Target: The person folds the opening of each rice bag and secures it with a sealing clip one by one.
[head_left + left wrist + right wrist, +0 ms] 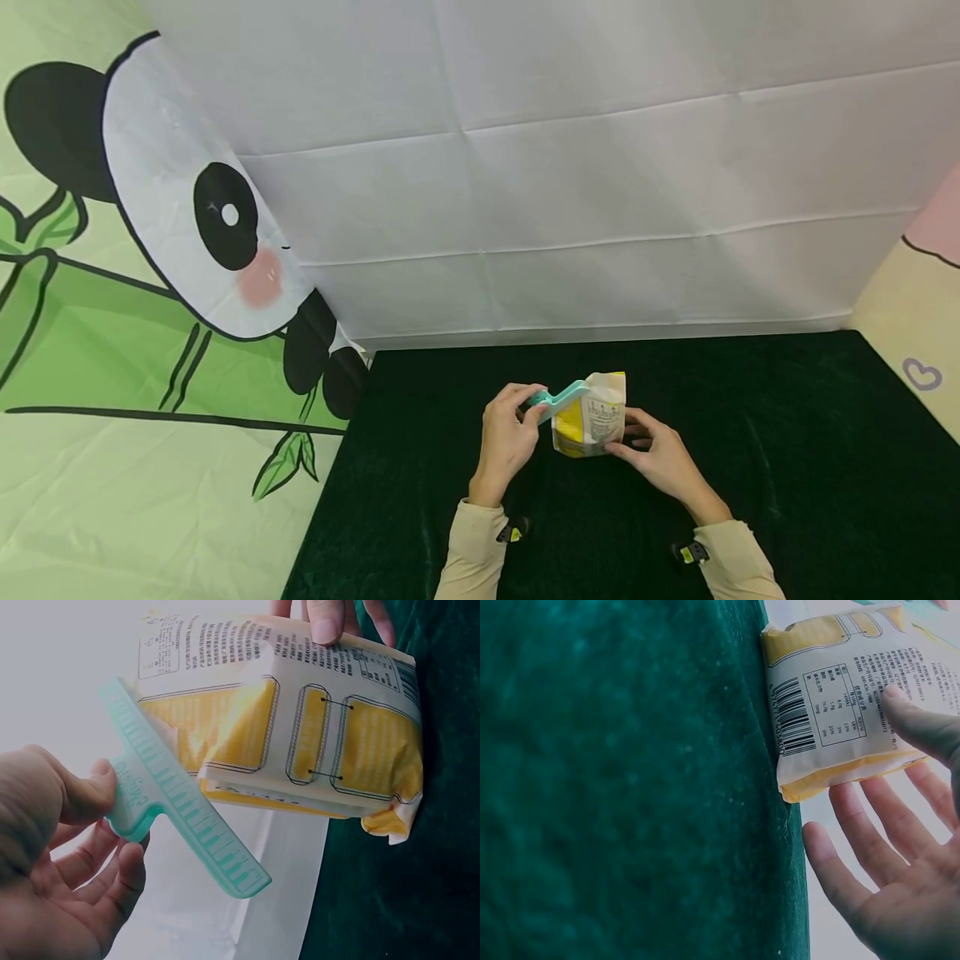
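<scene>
bag upright, clip at its top

a white sheet (585,167) hangs behind the table, with a panda cloth (150,317) to the left. a dark green cloth (750,433) covers the table. the yellow and white bag (590,414) stands near the cloth's middle, bottom on the cloth. the right hand (660,457) steadies it, thumb pressed on the printed face and fingers straight behind. the left hand (510,437) pinches the handle of the teal clip (558,398) between thumb and fingers; the clip's long bar lies against the bag's upper left edge.
</scene>
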Motion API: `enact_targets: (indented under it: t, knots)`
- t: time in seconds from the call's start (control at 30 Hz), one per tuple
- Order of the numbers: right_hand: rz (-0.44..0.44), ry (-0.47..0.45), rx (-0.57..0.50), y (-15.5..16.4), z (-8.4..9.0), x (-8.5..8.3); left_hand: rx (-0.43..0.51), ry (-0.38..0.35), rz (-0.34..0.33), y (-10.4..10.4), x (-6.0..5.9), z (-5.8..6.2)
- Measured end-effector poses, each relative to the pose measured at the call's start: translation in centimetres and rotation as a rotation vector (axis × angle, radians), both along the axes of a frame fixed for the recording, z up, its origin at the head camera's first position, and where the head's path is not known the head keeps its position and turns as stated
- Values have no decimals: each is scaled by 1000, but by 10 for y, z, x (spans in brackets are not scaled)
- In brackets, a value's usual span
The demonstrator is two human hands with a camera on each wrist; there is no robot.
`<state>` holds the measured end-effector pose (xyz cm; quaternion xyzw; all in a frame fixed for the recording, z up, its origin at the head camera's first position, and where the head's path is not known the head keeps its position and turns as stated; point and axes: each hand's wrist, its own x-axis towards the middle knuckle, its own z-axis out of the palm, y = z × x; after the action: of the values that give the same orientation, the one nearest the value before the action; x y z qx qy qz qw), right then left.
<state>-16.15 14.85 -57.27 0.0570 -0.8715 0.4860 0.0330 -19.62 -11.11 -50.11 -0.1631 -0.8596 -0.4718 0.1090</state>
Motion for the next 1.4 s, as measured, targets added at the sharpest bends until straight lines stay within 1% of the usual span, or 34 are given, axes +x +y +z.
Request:
enact_targets:
  t: [0.2,0.7,0.9,1.13,1.4]
  knots:
    - [-5,-18,-4,-1,1,0,12,0,-6,3,2,3]
    - [1,-26,-16,0,2,1,40,27,4,8,1,1]
    - [0,-21,-17,-1,1,1,31,38,12,11,2,4]
    - [-8,-26,-25,-3,1,1,42,56,1,16,2,10]
    - [-14,-24,-31,-3,1,2,48,62,-4,20,1,12]
